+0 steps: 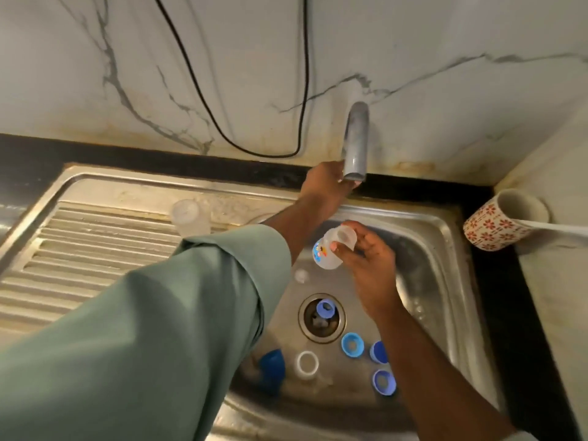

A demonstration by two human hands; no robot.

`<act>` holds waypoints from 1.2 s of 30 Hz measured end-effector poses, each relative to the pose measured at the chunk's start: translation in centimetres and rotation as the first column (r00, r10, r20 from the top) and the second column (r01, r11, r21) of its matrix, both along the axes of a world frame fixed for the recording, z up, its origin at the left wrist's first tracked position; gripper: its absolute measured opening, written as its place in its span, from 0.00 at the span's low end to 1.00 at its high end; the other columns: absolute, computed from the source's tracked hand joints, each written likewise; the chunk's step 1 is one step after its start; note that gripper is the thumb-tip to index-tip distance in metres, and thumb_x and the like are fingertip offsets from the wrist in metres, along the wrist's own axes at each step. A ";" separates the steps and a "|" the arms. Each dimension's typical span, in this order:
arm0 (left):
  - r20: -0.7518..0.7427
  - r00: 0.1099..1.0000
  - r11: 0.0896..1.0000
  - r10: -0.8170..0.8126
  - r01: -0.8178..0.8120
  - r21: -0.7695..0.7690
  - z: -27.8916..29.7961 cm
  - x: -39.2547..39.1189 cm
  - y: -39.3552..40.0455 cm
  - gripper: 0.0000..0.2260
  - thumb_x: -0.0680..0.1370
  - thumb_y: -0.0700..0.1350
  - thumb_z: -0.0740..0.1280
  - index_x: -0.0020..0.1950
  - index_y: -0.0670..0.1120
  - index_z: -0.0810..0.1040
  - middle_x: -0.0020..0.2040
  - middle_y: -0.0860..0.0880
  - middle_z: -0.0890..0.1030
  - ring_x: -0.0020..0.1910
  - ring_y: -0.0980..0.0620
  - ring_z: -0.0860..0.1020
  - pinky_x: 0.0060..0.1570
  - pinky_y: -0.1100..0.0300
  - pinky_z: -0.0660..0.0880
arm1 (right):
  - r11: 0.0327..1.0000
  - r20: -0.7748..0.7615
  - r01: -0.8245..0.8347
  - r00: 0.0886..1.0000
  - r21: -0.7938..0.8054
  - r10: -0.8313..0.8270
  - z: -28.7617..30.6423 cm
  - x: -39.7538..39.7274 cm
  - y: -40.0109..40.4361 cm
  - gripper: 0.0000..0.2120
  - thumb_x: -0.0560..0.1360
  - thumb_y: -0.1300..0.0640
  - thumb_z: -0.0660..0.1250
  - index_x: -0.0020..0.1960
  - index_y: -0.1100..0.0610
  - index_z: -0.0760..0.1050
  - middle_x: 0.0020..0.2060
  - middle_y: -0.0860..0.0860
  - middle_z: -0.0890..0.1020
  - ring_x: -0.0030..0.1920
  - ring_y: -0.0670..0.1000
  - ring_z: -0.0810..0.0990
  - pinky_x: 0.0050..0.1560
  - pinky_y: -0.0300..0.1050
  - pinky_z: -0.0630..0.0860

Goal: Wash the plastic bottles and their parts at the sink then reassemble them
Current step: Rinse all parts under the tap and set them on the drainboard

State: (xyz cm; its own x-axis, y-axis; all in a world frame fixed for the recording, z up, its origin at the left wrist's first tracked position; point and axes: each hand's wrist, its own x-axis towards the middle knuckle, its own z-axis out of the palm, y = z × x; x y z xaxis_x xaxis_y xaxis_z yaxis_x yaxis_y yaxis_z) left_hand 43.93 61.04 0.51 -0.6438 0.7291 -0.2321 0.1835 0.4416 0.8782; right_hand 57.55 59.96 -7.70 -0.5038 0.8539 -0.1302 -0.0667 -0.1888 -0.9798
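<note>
Head cam, looking down: my left hand [326,186] is reached up behind the tap [355,144] — fingers are hidden by the spout, so I can't tell how they sit. My right hand [370,259] holds the small clear bottle [331,249] over the sink [445,249], thumb and fingers curled around its open neck. Down in the basin there's a blue ring [325,308] on the drain, more blue rings [352,344] nearby, plus a white ring [307,364]. Another clear bottle [189,218] stands on the drainboard — floral mug [499,222] off to the right.
</note>
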 end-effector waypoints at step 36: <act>0.170 0.977 0.826 -0.132 0.203 -0.526 -4.0 -9.3 4.9 0.07 0.75 0.42 0.74 0.50 0.42 0.82 0.40 0.47 0.82 0.36 0.55 0.77 0.31 0.63 0.69 | 0.651 0.028 -0.033 0.996 -0.759 0.082 -8.7 -2.2 1.2 0.13 0.80 0.50 0.61 0.46 0.54 0.82 0.37 0.54 0.82 0.37 0.53 0.82 0.41 0.50 0.78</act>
